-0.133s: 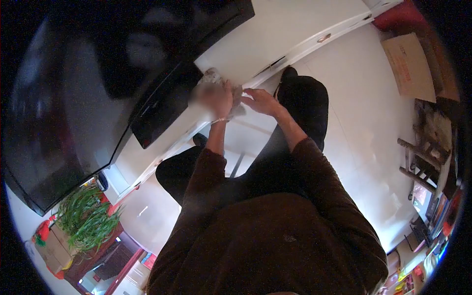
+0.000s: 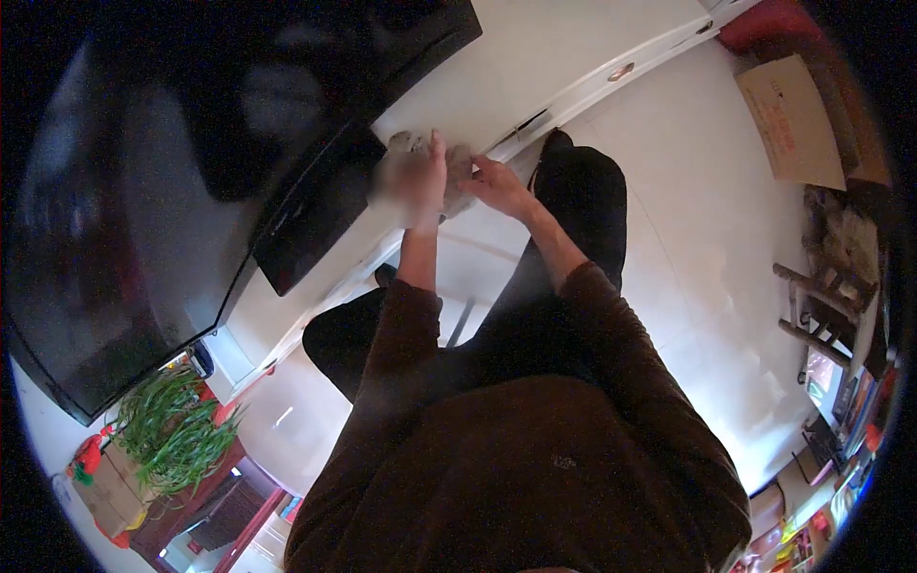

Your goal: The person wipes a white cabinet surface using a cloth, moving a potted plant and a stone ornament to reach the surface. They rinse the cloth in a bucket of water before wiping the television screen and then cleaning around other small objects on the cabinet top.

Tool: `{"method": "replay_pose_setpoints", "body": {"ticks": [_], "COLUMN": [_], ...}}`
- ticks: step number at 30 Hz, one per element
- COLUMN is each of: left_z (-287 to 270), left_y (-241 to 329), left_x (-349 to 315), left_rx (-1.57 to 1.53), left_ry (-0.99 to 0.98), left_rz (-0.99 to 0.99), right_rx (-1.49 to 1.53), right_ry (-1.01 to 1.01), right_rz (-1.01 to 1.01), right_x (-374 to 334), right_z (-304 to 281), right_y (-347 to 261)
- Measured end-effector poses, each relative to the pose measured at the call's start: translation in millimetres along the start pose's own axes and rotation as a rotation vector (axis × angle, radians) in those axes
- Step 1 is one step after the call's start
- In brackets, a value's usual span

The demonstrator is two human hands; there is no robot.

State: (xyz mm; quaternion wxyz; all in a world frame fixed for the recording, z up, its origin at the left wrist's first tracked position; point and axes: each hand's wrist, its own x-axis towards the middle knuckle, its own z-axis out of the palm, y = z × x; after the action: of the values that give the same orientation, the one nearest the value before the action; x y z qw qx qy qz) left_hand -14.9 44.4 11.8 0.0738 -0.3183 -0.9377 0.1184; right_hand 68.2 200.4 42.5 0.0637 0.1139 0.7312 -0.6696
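A crumpled grey-brown bundle, soft like cloth or thin bagging (image 2: 459, 164), lies at the edge of the white cabinet, between my two hands. My right hand (image 2: 501, 189) reaches it from the right, its thumb and fingers closing on the bundle's edge. On the other side, my left hand (image 2: 427, 186) is held against the bundle with one digit pointing up; a blurred patch hides most of its fingers. Behind the left hand a mottled pale grey, rounded part (image 2: 407, 141) shows; whether it belongs to the same bundle I cannot tell.
A large black television (image 2: 143, 191) stands on the white cabinet (image 2: 535, 57), to the left. My black-trousered knees (image 2: 583, 191) are below the cabinet front. A cardboard box (image 2: 791, 119) and a wooden stool (image 2: 821, 306) are at right; a green leafy plant (image 2: 177, 430) stands lower left.
My right hand has moved slightly left and its fingers have come together on the bundle's edge. My left hand has tilted more upright. The whole view has shifted a little.
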Motion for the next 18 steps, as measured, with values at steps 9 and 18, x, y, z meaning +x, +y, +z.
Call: {"method": "replay_pose_setpoints", "body": {"ticks": [9,18], "left_z": [-22.7,27.6], "left_y": [-1.2,-22.7], "left_x": [1.4,-29.3], "left_rx": [-1.295,-0.067], "left_ry": [-0.121,0.363], "left_rz": [-0.378,-0.079], "right_rx": [0.659,-1.019], "right_ry": [0.714,0.527], "right_rz": [-0.139,-0.252], "right_x": [37.7,57.6], "right_z": [-16.6,13.4], "right_y": [-4.4,-9.6]}}
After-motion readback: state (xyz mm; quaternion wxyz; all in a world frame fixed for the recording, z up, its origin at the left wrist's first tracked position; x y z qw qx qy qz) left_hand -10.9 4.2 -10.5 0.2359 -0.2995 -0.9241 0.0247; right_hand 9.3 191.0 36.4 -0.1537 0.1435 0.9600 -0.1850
